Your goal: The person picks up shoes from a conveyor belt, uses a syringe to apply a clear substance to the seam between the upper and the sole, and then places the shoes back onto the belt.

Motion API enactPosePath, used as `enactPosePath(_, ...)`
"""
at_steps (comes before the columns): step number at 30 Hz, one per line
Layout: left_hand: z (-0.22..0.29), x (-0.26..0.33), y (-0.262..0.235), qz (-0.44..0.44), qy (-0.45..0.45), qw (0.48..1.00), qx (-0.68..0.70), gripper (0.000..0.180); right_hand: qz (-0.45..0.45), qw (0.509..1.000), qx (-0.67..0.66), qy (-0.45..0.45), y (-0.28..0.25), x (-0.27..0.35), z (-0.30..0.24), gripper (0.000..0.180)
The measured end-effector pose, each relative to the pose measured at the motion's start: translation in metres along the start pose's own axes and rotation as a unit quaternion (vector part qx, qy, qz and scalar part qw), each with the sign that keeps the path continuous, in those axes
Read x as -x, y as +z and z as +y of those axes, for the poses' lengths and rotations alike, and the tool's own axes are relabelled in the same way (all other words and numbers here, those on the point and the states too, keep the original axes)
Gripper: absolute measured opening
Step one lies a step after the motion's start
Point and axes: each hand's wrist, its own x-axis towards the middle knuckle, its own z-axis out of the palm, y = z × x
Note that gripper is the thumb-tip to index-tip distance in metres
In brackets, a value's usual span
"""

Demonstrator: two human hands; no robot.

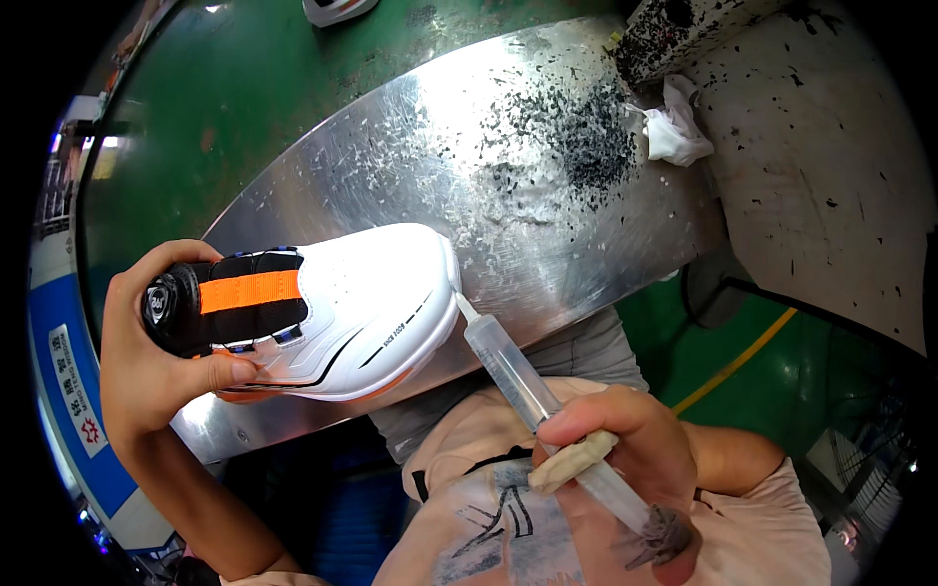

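A white shoe (381,293) with an orange strap, black tongue and round dial lies over the metal plate, its toe pointing right. My left hand (147,361) grips it around the heel and ankle, thumb along the near side. In my right hand (635,439) is a clear plastic syringe (505,363), held slantwise. Its tip meets, or nearly meets, the edge of the shoe's toe where upper and sole join. An off-white wrapping (575,463) sits around the barrel by my fingers, and a greyish wad (661,535) covers the plunger end.
Beneath the shoe is a shiny metal plate (391,146) spotted with dark residue. A crumpled white cloth (676,125) lies at its right end, beside a stained post (674,39) and a pale speckled board (821,186). Part of another shoe (337,10) shows on the green surface (234,88) beyond.
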Motion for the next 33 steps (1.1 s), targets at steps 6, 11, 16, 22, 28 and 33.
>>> enactPosePath(6, 0.0, -0.011, -0.017, -0.034, -0.035, 0.999, -0.023, 0.073, -0.059, 0.996, -0.043, 0.049, -0.015, 0.006, -0.01, 0.101)
enactPosePath(11, -0.013, 0.024, -0.013, 0.212, -0.064, 0.971, 0.093, 0.068, 0.172, 0.985, -0.028, -0.002, -0.016, -0.018, -0.028, 0.073)
enactPosePath(16, 0.002, 0.073, -0.001, 0.142, 0.001, 0.97, -0.196, 0.077, 0.184, 0.979, 0.089, -0.003, -0.043, -0.049, -0.005, 0.087)
enactPosePath(22, 0.009, 0.042, 0.001, 0.076, 0.195, 0.925, -0.318, 0.083, 0.144, 0.984, 0.107, 0.014, -0.039, -0.038, 0.02, 0.121)
enactPosePath(28, -0.011, 0.053, 0.02, 0.087, 0.25, 0.935, -0.235, 0.054, 0.023, 0.978, 0.204, -0.047, -0.025, -0.042, 0.026, 0.114)
enactPosePath(33, -0.038, 0.092, 0.045, 0.219, 0.285, 0.901, -0.244, 0.054, -0.02, 0.996, 0.084, -0.008, 0.002, -0.1, 0.044, 0.085)
